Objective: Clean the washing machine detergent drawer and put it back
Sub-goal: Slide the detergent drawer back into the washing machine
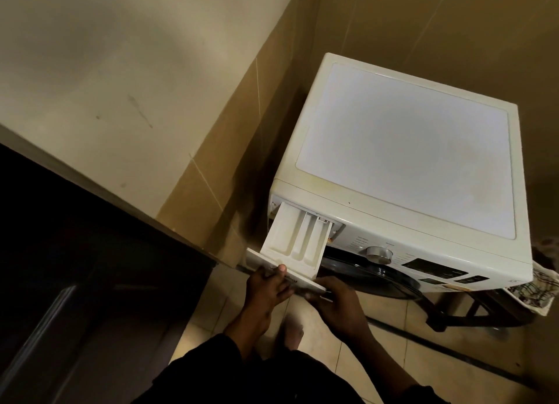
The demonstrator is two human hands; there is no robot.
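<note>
A: Where's the drawer?
B: Sticking out of the washing machine toward seven o'clock. My left hand grips its front, thumb on top — my right hand grips the right end.

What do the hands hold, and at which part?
Both the left hand and the right hand grip the detergent drawer by its front panel.

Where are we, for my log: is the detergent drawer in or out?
Out. The drawer sticks out of the washer, compartments showing; left hand and right hand grip its front.
</note>
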